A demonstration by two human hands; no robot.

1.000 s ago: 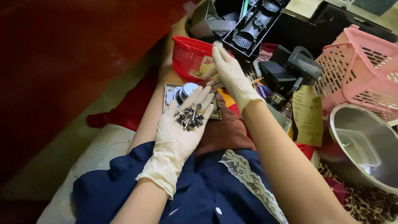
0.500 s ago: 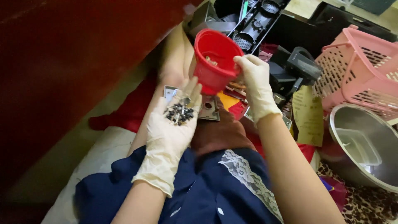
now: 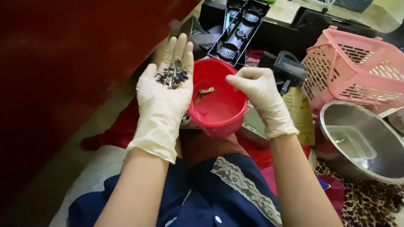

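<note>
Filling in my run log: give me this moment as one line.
left hand: open, palm up, holds screws | right hand: grips rim of red bowl | bowl: one small part inside | nearby: pink basket, steel bowl

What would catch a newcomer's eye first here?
The red bowl at centre, gripped at its rim by the gloved right hand. Beside it, the gloved left hand lies open, with a heap of small dark screws on its palm. A pink basket stands at the right.

A heap of small screws [image 3: 171, 77] lies on the palm of the left hand [image 3: 165, 96], just left of the plastic bowl [image 3: 216, 101] which the right hand [image 3: 261, 98] holds at its right rim, while a basket [image 3: 357, 67] stands behind a steel bowl [image 3: 362, 143] at far right.
</note>
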